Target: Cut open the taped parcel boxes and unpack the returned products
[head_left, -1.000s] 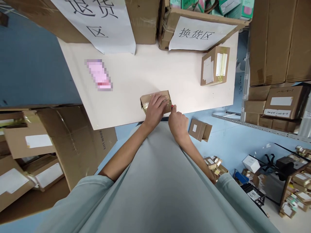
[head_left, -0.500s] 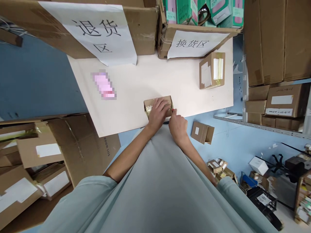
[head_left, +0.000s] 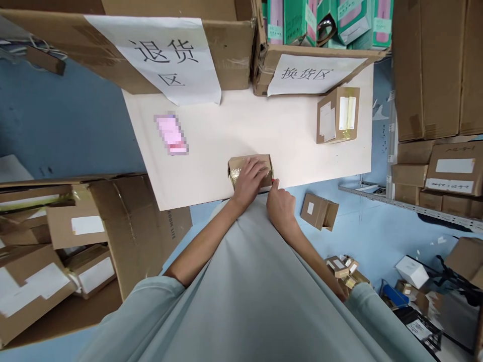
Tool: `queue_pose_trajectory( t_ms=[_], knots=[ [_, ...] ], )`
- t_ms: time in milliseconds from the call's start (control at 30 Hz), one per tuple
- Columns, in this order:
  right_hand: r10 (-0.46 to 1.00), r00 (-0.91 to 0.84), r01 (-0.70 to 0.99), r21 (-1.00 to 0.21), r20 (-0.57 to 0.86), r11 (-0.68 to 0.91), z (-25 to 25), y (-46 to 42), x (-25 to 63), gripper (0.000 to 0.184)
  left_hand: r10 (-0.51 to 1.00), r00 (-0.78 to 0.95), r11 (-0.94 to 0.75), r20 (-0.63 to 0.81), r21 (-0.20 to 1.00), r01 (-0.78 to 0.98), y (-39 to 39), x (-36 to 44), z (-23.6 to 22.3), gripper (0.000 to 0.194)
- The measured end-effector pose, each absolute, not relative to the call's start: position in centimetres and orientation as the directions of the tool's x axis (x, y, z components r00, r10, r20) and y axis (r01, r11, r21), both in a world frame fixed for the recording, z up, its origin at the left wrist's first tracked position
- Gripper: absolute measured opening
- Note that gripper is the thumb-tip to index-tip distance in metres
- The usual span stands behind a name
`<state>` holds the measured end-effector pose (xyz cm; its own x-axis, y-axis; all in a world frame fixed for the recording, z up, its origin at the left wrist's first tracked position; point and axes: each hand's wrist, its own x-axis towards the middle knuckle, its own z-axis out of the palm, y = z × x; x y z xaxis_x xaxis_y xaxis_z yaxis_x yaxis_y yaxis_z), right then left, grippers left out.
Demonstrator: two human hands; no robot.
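Note:
A small cardboard box (head_left: 238,163) with shiny clear tape lies at the near edge of the white table (head_left: 211,133). My left hand (head_left: 249,178) rests across its top, fingers bent over it and holding it down; the thumb is mostly hidden. At the box's right end, my right hand (head_left: 281,203) is closed in a fist around a small tool with a red part (head_left: 273,180). Most of that tool is covered by my fingers, so its kind does not show. Its tip is close against the box's right edge.
A blurred pink item (head_left: 171,133) lies on the table's left, a taped parcel (head_left: 337,115) on its right. Two large labelled cartons stand behind; the right carton (head_left: 260,75) holds green-and-pink boxes. An open box (head_left: 315,210) is on the floor; a big carton (head_left: 139,236) of parcels stands left.
The whole view has shifted slightly, so the scene appears further right and a little lower. Both hands stay at the box; my right hand sits slightly lower along its right end.

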<state>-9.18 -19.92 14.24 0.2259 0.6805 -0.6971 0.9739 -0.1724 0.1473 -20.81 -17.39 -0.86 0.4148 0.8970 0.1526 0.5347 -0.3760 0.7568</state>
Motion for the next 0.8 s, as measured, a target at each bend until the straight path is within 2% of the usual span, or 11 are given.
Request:
queue_pose_trajectory(
  t_ms=[300, 633, 800],
  knots=[
    [0.645, 0.151, 0.989, 0.116, -0.749, -0.097, 15.6, -21.2, -7.8, 0.066, 0.905, 0.388, -0.384, 0.177, 0.732, 0.562, -17.0, -20.8, -0.8, 0.031],
    [0.647, 0.118, 0.991, 0.045, -0.754, -0.129, 14.8, -21.5, -6.1, 0.058, 0.921, 0.364, -0.339, 0.141, 0.750, 0.568, -17.8, -21.6, -0.2, 0.035],
    [0.685, 0.121, 0.968, -0.068, -0.718, -0.243, 13.1, -19.9, -6.0, 0.057, 0.931, 0.347, -0.303, 0.108, 0.759, 0.576, -17.5, -21.4, -0.2, 0.036]
  ],
)
